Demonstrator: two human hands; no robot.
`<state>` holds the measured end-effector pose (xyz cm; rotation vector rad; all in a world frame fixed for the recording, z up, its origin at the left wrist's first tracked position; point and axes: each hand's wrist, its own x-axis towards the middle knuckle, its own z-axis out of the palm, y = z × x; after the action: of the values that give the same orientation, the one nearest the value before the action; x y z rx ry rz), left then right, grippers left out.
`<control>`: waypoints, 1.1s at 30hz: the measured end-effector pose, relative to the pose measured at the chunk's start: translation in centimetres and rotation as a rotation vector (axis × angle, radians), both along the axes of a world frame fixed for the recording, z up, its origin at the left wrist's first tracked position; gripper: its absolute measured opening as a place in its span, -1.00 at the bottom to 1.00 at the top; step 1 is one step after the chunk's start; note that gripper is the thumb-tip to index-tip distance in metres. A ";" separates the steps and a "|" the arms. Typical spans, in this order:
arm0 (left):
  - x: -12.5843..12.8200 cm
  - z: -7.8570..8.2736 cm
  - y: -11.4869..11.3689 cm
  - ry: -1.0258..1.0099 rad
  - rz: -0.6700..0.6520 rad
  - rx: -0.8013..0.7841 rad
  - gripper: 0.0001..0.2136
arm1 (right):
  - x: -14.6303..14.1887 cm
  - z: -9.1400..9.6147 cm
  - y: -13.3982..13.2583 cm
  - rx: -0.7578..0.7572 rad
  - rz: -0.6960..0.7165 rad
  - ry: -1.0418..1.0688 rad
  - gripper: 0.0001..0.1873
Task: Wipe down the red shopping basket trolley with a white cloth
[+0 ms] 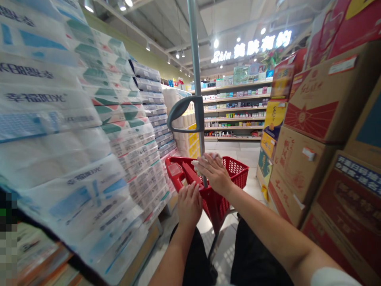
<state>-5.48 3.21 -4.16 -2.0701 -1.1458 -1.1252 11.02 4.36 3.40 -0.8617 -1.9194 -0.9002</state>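
A red plastic shopping basket [238,169] on wheels stands on the floor in front of me, with a tall grey pull handle [195,79] rising from it. My left hand [189,204] rests on the basket's near rim, fingers curled over the edge. Over the basket, by the foot of the grey pole, my right hand [214,171] lies with fingers stretched out on a white packet [199,161] that I cannot make out clearly. My dark trousers show below.
Stacked packs of toilet paper [89,139] form a wall on the left. Brown and red cartons [321,131] are piled on the right. The tiled aisle [235,149] runs ahead to shelves of bottles [238,107] under a lit sign.
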 end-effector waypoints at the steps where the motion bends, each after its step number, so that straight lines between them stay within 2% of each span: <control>1: 0.0 0.0 0.0 0.008 -0.001 0.000 -0.67 | 0.0 -0.2 -0.1 0.001 0.010 0.005 -0.57; 6: -0.2 -0.2 -0.2 0.015 -0.005 -0.013 -0.65 | 0.0 -3.2 -1.0 -0.048 0.082 -0.021 -0.57; 13: -0.1 -0.2 -0.2 -0.006 -0.007 -0.029 -0.64 | 0.3 -5.7 -1.5 -0.084 -0.040 0.127 -0.58; 16: -0.1 -0.1 -0.2 0.002 -0.005 -0.029 -0.63 | 0.2 -6.7 -1.7 -0.123 0.027 0.110 -0.60; 18: -0.1 -0.1 -0.1 0.005 -0.003 -0.028 -0.63 | 0.2 -6.2 -1.7 -0.141 0.104 0.097 -0.60; 21: -0.2 -0.2 -0.1 0.009 -0.007 -0.024 -0.64 | 0.2 -3.4 -1.4 -0.110 0.189 0.148 -0.59; 24: -0.2 -0.1 -0.1 0.014 -0.011 -0.024 -0.65 | 0.2 -1.0 -1.0 -0.056 0.214 0.205 -0.60; 26: -0.1 -0.1 -0.2 0.016 -0.011 -0.029 -0.65 | 0.0 -1.1 -0.8 -0.063 0.209 0.210 -0.62; 30: -0.1 -0.1 -0.2 0.009 -0.008 -0.043 -0.66 | -0.2 -2.7 -0.8 -0.119 0.177 0.198 -0.66; 33: -0.1 -0.2 -0.1 0.001 -0.017 -0.043 -0.65 | -0.1 -1.7 -0.6 -0.124 0.161 0.219 -0.67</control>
<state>-5.61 3.16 -4.33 -2.1164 -1.1642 -1.1163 10.94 3.79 1.67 -0.8282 -1.8366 -0.5721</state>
